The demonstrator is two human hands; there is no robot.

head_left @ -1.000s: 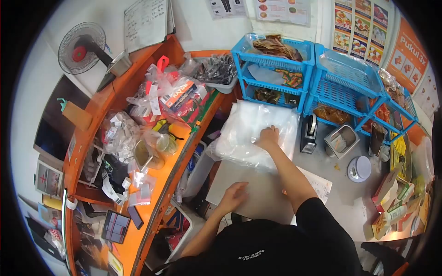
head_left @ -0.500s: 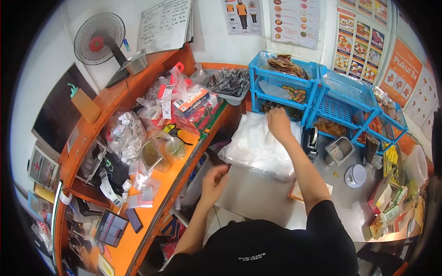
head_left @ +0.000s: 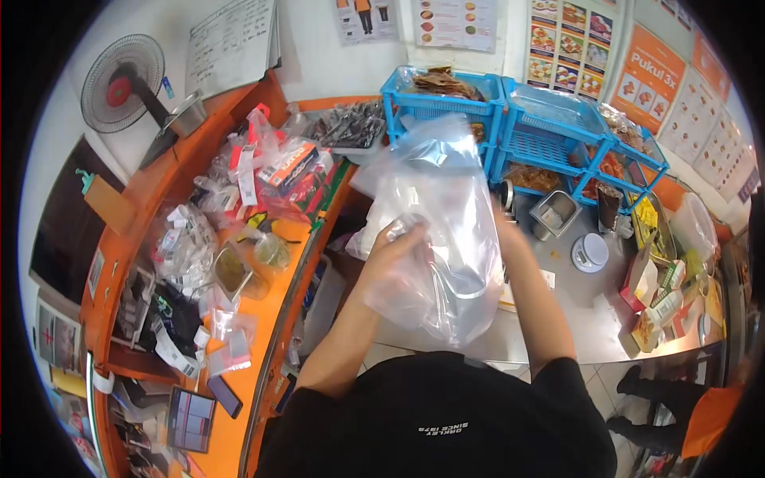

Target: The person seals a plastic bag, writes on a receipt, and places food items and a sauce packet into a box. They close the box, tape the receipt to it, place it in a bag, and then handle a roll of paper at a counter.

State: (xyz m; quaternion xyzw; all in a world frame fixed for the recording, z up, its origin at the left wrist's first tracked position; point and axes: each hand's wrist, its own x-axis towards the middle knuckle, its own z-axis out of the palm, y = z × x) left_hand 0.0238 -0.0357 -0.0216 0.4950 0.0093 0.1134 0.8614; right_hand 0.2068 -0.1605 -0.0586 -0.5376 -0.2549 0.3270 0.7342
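A stack of clear plastic bags [head_left: 446,239] is raised off the metal counter in front of my chest. My left hand [head_left: 402,245] grips its left side, thumb on the near face and fingers partly covered by the film. At the right edge of the bags is my right hand [head_left: 507,227], blurred, with its fingers hidden behind the plastic. The upper end of the bags overlaps the front of the blue stacked baskets [head_left: 398,102].
The steel counter [head_left: 558,307] carries a metal container [head_left: 556,213], a round white scale [head_left: 590,252] and food boxes [head_left: 661,299]. To the left, an orange counter [head_left: 279,299] holds packed bags [head_left: 187,247], a phone [head_left: 225,396] and a tablet [head_left: 190,420]. Another person's leg [head_left: 657,398] shows lower right.
The plastic bags have come up off the counter toward me. My left hand has moved up and taken hold of them; my right hand has come down to their right edge. The view has shifted.
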